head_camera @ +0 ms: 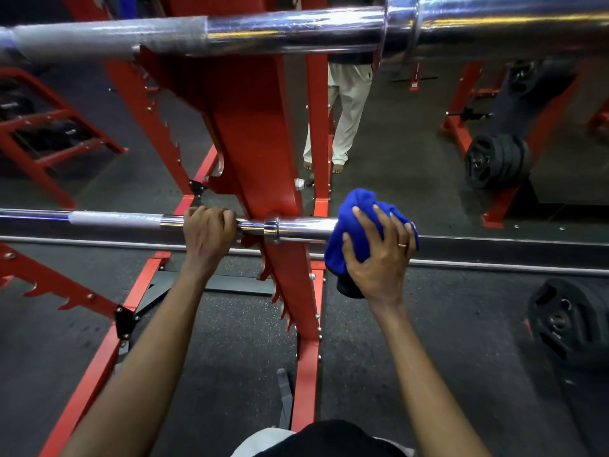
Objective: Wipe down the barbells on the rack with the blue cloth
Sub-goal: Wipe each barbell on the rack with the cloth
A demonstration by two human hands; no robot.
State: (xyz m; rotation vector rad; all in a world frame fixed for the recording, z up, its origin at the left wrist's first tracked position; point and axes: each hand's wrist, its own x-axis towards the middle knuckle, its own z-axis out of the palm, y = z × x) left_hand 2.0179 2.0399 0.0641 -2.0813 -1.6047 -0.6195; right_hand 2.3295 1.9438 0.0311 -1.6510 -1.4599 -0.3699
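Left hand [208, 233] is wrapped tight round the lower barbell [115, 221] just inside its collar, pinning it on the red rack [253, 133]; right hand [379, 255] squeezes the blue cloth [359, 206], bunched over the sleeve's outer end; the cloth looks soft and should mould around chrome that looks slick, heavy and rigid; best gripped around the full sleeve; the upper barbell [290, 31] waits overhead, untouched by either hand.

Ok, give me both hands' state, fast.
Left hand: closed around the lower barbell, beside the red rack.
Right hand: holding the blue cloth pressed over the barbell's sleeve.
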